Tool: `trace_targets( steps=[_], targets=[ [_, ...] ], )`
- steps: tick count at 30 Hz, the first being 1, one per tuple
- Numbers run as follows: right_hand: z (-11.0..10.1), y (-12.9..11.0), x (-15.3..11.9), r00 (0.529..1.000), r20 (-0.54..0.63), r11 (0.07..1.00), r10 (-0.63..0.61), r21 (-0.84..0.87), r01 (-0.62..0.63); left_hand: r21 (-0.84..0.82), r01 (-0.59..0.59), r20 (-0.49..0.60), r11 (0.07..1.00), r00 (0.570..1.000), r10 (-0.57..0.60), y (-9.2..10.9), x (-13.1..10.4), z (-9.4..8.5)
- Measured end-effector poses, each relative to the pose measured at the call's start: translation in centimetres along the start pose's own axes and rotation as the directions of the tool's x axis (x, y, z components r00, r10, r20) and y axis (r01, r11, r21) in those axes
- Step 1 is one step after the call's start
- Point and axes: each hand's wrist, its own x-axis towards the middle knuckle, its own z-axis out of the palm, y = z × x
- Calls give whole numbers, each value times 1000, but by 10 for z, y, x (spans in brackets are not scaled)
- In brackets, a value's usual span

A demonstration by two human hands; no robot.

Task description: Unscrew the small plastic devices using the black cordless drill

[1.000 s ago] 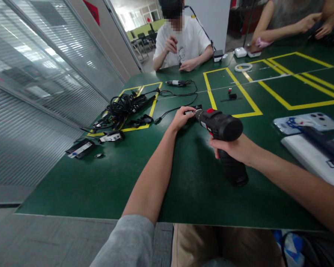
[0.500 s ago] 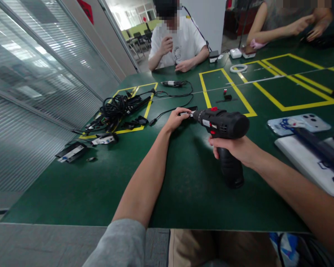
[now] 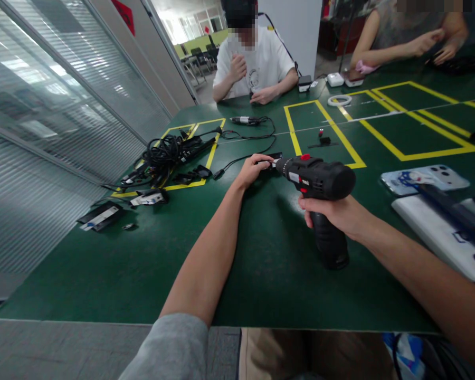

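Observation:
My right hand (image 3: 328, 211) is wrapped round the grip of a black and red cordless drill (image 3: 320, 177), which points to the left. Its bit end meets a small dark part (image 3: 276, 156) on the green table (image 3: 277, 274). The fingers of my left hand (image 3: 255, 168) are closed on that dark part, right beside the drill's tip. Much of the part is hidden behind my fingers and the chuck.
Black cables (image 3: 164, 155) lie heaped at the left, near a black box (image 3: 101, 216) and a small metal piece (image 3: 130, 227). A phone (image 3: 423, 178) and a white case (image 3: 439, 237) are at the right. Two people sit across the table.
The camera view has shifted slightly. Both my hands keep their hold on the drill and the dark part, with no clear movement between them.

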Motion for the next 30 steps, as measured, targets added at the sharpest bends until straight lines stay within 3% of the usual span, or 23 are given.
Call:
trace_targets(
  steps=[10,17,30],
  targets=[
    [-11,11,-2,998,38,980,-51,196,43,64,5,-42,998,999,-2,6,-2,5],
    [-14,15,-10,999,25,978,43,201,-47,82,-34,-32,996,999,36,5,-2,3],
    [-12,14,-10,998,46,977,47,207,-56,73,-37,0,997,999,38,6,-1,5]
  ],
)
